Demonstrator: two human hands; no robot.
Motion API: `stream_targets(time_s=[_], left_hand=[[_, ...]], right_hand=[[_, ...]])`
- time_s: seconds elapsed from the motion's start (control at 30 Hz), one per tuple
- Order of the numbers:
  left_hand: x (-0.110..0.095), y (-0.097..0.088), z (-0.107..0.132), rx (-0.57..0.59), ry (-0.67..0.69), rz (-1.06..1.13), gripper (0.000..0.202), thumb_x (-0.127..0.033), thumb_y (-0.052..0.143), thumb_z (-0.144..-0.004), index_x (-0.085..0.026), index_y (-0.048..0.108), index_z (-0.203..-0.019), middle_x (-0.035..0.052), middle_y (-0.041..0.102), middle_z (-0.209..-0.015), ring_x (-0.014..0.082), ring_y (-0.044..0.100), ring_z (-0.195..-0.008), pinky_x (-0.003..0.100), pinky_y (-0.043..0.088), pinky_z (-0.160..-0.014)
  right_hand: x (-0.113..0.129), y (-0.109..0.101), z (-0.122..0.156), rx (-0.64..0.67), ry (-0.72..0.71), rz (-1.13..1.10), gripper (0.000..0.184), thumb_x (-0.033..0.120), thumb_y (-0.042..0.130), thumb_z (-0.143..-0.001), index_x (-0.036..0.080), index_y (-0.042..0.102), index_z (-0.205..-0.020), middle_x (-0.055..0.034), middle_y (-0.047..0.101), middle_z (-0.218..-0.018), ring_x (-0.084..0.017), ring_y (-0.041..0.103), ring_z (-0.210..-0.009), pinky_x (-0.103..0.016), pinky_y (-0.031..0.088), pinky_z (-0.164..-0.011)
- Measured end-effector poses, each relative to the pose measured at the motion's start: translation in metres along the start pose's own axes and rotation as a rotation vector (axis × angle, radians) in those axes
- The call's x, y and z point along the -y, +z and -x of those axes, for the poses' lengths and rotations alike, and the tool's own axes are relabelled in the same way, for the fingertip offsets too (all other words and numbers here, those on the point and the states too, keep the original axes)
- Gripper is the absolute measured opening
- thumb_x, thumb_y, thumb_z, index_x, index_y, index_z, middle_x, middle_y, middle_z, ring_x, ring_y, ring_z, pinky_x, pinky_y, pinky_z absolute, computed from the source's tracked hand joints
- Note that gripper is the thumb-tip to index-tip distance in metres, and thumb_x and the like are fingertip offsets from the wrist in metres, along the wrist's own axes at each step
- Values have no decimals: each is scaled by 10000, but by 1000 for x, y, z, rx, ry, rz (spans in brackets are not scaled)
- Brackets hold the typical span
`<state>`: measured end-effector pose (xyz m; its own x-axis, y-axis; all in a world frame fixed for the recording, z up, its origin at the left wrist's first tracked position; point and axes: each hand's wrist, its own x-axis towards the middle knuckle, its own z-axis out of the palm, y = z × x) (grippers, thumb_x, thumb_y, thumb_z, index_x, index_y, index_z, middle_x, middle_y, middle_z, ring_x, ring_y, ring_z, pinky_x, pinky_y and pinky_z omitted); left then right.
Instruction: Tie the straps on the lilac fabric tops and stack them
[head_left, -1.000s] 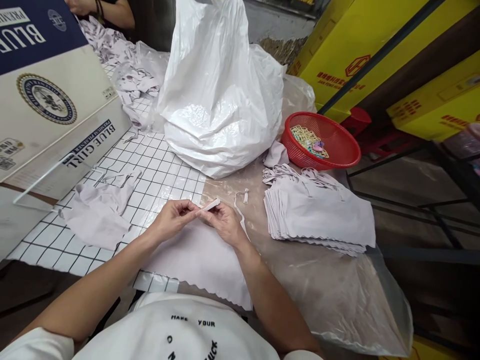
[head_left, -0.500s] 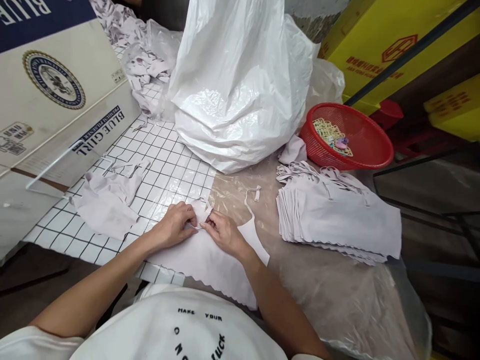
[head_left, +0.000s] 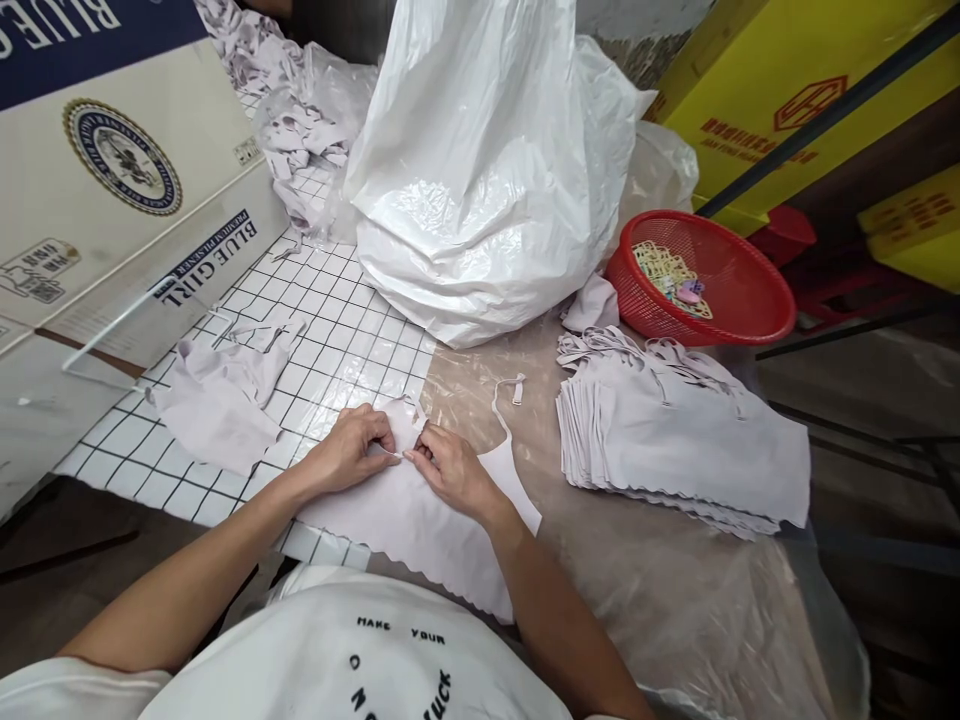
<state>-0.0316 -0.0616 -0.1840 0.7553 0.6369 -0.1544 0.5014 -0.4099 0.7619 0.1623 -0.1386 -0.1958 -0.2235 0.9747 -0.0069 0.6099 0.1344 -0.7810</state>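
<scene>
Shifted lower since earlier frame: left hand (head_left: 349,450), right hand (head_left: 456,475), fingers (head_left: 435,445) pinching pale-lilac scalloped fabric garment (head_left: 427,530), lower centre, apparently mid-work. Neat pale-lilac fabric stack (head_left: 697,435), right; crumpled pale-lilac fabric piece (head_left: 214,415), left.

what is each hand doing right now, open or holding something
Left hand: closed, pinching the pale garment at its upper edge.
Right hand: closed, pinching the same edge.

Box (head_left: 172,130) is cut off at left and top edges, bag (head_left: 487,200) at top with contents hidden, yellow cartons (head_left: 750,70) at right, pieces (head_left: 661,268) in basket (head_left: 757,300) too small to identify, garment (head_left: 435,530) partly covered by left hand (head_left: 349,447) and right hand (head_left: 455,470), exact pinch hidden.
</scene>
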Motion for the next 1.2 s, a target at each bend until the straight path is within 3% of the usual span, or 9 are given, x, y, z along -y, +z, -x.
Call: stream_targets(time_s=[0.5,0.73,0.93,1.2], left_hand=[[-2,-2,-2,13,-34,13,143,-326,639,-811,-200,645,-744,20,639,-742,228,530,-853,398,367,-871],[-2,-2,-2,18,-15,22,92,-297,650,-790,-206,657,-780,20,687,-807,228,536,-874,399,364,-872],[-1,-1,-2,24,13,-4,167,-327,603,-840,-196,606,-737,20,671,-788,224,530,-865,392,343,-852],[-4,-2,-4,57,9,-53,162,-247,594,-797,-190,493,-685,3,575,-708,215,525,-831,372,336,-821]], right_hand=[[-1,5,0,-47,16,-37,184,248,527,-932,212,486,-756,-13,561,-736,-146,494,-647,-279,378,-626],[-2,10,-1,-86,28,-37,187,274,528,-933,212,510,-757,-17,582,-726,-149,506,-647,-282,383,-633],[-3,11,-2,-96,2,-16,206,278,522,-936,214,500,-741,-23,576,-717,-158,509,-655,-290,385,-642],[1,22,-5,-131,-24,7,210,280,502,-950,217,506,-750,-34,583,-732,-173,529,-690,-299,399,-676]])
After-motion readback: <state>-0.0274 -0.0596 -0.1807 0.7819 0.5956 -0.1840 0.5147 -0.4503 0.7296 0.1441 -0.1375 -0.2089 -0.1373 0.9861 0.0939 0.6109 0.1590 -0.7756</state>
